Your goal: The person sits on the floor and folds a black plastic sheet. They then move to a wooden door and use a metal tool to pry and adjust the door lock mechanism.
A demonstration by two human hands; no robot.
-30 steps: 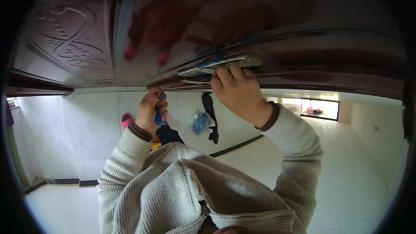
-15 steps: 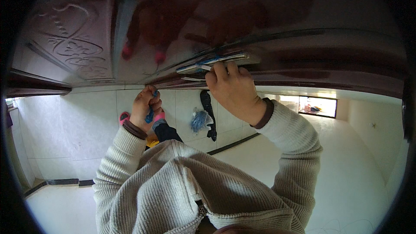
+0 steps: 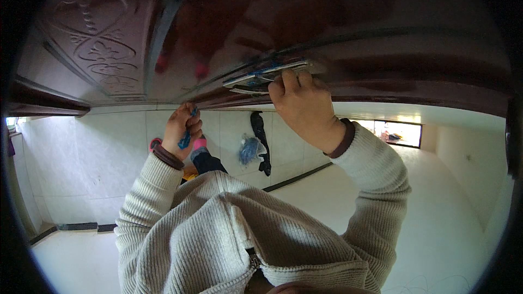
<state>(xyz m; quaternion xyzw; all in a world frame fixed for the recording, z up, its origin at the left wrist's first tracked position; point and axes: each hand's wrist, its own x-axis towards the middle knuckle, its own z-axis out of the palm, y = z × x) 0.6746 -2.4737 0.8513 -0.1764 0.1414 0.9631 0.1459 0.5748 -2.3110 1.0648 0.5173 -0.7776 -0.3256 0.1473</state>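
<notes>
My right hand (image 3: 306,108) is closed at the door handle's long metal plate (image 3: 245,79), its fingers curled over the plate's right part. Shreds of blue film cling along that plate, which is mounted at the edge of a glossy dark red door (image 3: 348,16). What exactly lies under the right fingers, the lever or film, is hidden. Lower and to the left, my left hand (image 3: 177,130) pinches a crumpled piece of blue plastic film (image 3: 184,140), which hangs out below the fingers. That hand stays apart from the handle plate.
On the pale tiled floor (image 3: 109,158) lie a clear and blue crumpled plastic bag (image 3: 250,150) and a long black object (image 3: 262,141). A foot in a pink slipper (image 3: 200,142) stands below the left hand. A white wall (image 3: 463,185) rises at the right.
My right hand has slid slightly to the right along the handle plate, uncovering a little more of it. The left hand still holds the blue film, now slightly higher.
</notes>
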